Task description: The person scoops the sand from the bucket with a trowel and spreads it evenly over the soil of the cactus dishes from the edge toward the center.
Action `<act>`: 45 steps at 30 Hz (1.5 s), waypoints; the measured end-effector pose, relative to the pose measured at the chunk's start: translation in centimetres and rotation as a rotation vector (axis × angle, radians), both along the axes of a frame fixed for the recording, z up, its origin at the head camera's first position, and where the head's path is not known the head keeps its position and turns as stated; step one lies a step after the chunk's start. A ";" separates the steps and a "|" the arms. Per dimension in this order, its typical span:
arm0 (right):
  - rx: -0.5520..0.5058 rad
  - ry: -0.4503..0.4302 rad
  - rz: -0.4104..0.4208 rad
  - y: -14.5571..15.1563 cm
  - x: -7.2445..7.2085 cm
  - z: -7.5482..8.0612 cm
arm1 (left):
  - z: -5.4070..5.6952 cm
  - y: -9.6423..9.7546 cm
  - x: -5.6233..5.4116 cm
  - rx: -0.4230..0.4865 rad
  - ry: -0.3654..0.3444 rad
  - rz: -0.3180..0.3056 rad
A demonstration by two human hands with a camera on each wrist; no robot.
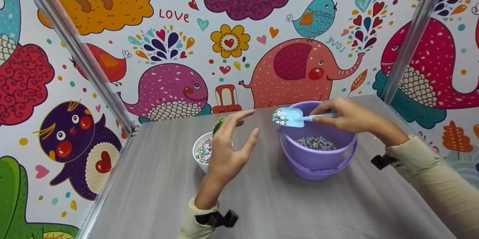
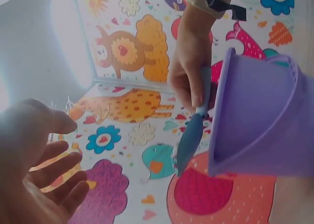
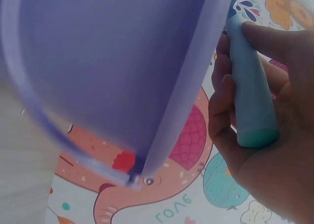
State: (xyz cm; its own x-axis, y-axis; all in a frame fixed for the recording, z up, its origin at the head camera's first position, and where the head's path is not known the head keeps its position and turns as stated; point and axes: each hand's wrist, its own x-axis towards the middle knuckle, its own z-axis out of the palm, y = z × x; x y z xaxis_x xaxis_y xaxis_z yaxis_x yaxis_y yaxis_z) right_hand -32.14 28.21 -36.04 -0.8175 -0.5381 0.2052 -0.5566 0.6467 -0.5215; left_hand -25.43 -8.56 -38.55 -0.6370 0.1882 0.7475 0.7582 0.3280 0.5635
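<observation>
My right hand (image 1: 346,114) grips the handle of a light blue toy shovel (image 1: 295,117), its scoop heaped with small pastel beads (image 1: 280,117). The shovel is held over the near-left rim of a purple bucket (image 1: 318,160), which has more beads (image 1: 316,143) at its bottom. My left hand (image 1: 230,149) holds nothing; its fingers are spread and relaxed, above and beside a small white cup (image 1: 195,153). The cup contains pastel beads and something green (image 1: 217,124), partly hidden behind that hand. In the right wrist view the curled fingers wrap the shovel handle (image 3: 252,86).
The bucket's purple handle (image 1: 318,171) hangs down its front. Cup and bucket stand apart on a grey wood-look table (image 1: 157,194). Panels with cartoon animals (image 1: 172,89) enclose the table at the back and sides, joined by metal corner posts (image 1: 86,59).
</observation>
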 end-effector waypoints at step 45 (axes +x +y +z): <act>0.148 0.118 0.025 -12.5 -1.7 -1.5 | -9.8 -12.3 -4.7 -0.320 -0.549 0.309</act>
State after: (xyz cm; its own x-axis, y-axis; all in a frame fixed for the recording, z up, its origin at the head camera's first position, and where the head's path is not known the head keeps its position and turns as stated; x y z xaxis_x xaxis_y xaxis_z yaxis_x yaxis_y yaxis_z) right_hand -33.88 15.71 -37.54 -0.7784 -0.5893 0.2163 -0.6252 0.6966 -0.3520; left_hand -30.11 -20.85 -48.37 -0.9659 0.0949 0.2407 0.2374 0.6955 0.6782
